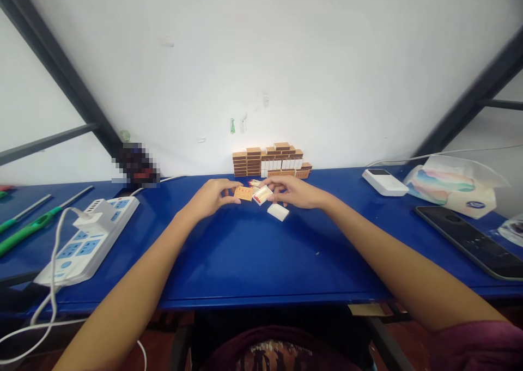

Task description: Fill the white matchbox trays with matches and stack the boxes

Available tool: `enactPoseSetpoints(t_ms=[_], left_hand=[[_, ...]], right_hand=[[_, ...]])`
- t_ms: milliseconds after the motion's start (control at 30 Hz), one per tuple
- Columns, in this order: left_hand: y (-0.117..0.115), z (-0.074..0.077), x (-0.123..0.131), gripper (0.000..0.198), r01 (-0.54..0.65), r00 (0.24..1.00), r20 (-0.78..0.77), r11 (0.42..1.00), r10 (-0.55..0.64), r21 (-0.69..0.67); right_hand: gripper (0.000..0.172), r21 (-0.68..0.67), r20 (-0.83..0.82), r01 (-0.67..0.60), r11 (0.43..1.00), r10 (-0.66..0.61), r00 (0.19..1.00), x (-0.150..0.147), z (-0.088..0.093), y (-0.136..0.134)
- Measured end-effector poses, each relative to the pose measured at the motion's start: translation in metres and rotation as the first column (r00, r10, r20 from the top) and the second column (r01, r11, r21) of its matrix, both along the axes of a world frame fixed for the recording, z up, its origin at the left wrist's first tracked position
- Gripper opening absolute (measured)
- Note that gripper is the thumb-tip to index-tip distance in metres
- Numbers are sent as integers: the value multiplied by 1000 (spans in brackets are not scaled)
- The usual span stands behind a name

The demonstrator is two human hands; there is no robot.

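Note:
Between thumb and fingers, my left hand [213, 198] grips an orange matchbox sleeve [244, 193] with printing on its face. My right hand [295, 192] pinches a white matchbox tray [262, 195] that has some red-tipped matches in it. The tray is tilted and its near corner is close to the sleeve. A small pile of loose matches [254, 183] lies just behind, partly hidden by the tray. Below my right fingers, a plain white matchbox tray [278, 212] rests on the blue table. Stacked matchboxes [247, 163] stand against the wall beyond both hands.
At the left lie a white power strip [87, 245] with a cable and green long-necked lighters [30, 232]. On the right are a white device [384, 182], a tissue pack [453, 188] and a dark phone [469, 240]. The blue table [261, 267] ends at a near edge.

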State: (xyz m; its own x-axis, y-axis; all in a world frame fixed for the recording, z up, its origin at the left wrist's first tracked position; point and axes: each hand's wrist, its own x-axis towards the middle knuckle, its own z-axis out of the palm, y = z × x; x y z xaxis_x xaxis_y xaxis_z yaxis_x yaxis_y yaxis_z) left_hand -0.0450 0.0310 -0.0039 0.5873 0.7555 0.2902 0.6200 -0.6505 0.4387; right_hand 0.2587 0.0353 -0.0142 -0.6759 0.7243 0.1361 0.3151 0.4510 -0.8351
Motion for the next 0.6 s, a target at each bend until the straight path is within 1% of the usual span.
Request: enactPoseSetpoints(t_ms=[167, 267, 400, 533, 600], left_hand=[[2, -1, -3, 47, 14, 999, 36, 997, -12, -71], [2, -2, -3, 49, 32, 998, 54, 993, -26, -113], [-1, -1, 2, 49, 50, 993, 116, 985, -31, -163], [-5, 5, 6, 49, -1, 988, 154, 978, 33, -209], [-7, 8, 7, 50, -6, 984, 172, 973, 47, -232]], right_hand=[[47, -53, -21, -48, 997, 47, 999, 3, 1, 2], [48, -68, -36, -50, 996, 48, 998, 4, 0, 3], [48, -57, -60, -7, 998, 4, 998, 3, -1, 5], [47, -41, -95, 71, 997, -75, 993, -1, -2, 3], [45, -42, -107, 109, 993, -113, 988, -4, -1, 1]])
